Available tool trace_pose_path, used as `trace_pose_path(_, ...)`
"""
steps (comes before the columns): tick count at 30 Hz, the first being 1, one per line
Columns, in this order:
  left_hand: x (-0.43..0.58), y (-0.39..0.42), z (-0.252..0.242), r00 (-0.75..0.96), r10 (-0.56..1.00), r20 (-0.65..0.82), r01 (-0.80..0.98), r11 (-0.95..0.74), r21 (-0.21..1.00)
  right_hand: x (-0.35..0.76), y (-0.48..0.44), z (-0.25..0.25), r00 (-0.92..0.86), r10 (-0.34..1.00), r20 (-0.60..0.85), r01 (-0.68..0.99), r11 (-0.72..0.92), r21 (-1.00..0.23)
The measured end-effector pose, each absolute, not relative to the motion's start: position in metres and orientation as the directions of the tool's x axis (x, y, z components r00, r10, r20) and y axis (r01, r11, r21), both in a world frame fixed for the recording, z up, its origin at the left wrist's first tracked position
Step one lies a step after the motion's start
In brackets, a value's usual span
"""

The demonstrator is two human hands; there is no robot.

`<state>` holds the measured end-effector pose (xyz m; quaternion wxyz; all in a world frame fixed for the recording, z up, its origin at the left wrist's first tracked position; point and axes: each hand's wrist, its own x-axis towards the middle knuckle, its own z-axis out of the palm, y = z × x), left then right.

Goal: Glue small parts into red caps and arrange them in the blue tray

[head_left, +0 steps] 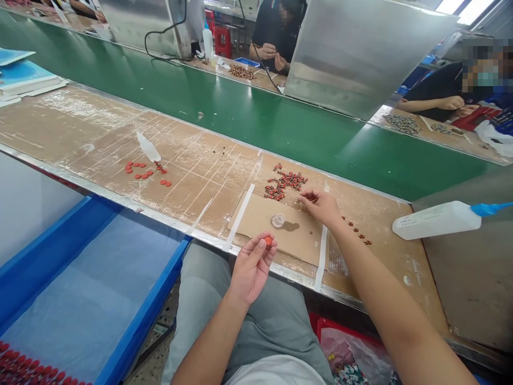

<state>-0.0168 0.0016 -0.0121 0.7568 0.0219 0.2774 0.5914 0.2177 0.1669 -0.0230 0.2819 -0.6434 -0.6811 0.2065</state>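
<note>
My left hand [251,267] is closed, its thumb and fingers pinching a small round red piece [268,241] above the table's front edge. Further right, my right hand [323,206] has thumb and forefinger pressed together beside a pile of tiny red-and-black parts [286,184]. Whatever sits in those fingertips is too small to make out. Between the hands, a small clear cup [278,220] stands on a cardboard sheet [256,216] held by white tape. A short row of small dark red parts [356,230] lies right of my right wrist.
Several red discs [137,164] lie beside a white bottle [148,146] at left. A larger bottle with a blue nozzle [436,220] lies at right. Behind runs a green conveyor belt [240,107], with co-workers beyond it. A blue tray [132,310] sits at lower left.
</note>
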Motion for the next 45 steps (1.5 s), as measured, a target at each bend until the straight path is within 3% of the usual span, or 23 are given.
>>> trace_pose_path(5, -0.016, 0.0, -0.01, 0.162, 0.91, -0.383, -0.886, 0.305, 0.35, 0.214, 0.153, -0.031, -0.102, 0.966, 0.236, 0.799, 0.221, -0.559)
trace_pose_path(16, -0.017, 0.001, -0.012, 0.165, 0.901, -0.4, -0.893, 0.309, 0.327, 0.206, 0.122, -0.034, -0.021, 0.927, 0.376, 0.708, 0.279, -0.648)
trace_pose_path(24, -0.017, 0.002, -0.012, 0.164, 0.897, -0.41, -0.899, 0.307, 0.312, 0.2, 0.108, -0.035, -0.165, 0.868, 0.468, 0.766, 0.412, -0.494)
trace_pose_path(29, -0.016, 0.002, -0.011, 0.174, 0.908, -0.382, -0.896, 0.307, 0.321, 0.178, 0.089, -0.022, 0.101, 0.873, 0.477, 0.648, 0.306, -0.698)
trace_pose_path(32, -0.015, 0.002, -0.012, 0.172, 0.912, -0.372, -0.893, 0.304, 0.332, 0.16, 0.078, -0.02, 0.177, 0.83, 0.528, 0.571, 0.35, -0.742)
trace_pose_path(39, -0.015, 0.001, -0.014, 0.193, 0.914, -0.357, -0.893, 0.314, 0.322, 0.15, 0.083, -0.03, 0.003, 0.73, 0.684, 0.623, 0.533, -0.572)
trace_pose_path(45, -0.017, 0.003, -0.014, 0.18, 0.912, -0.369, -0.9, 0.304, 0.313, 0.149, 0.089, -0.032, -0.068, 0.701, 0.71, 0.643, 0.575, -0.506)
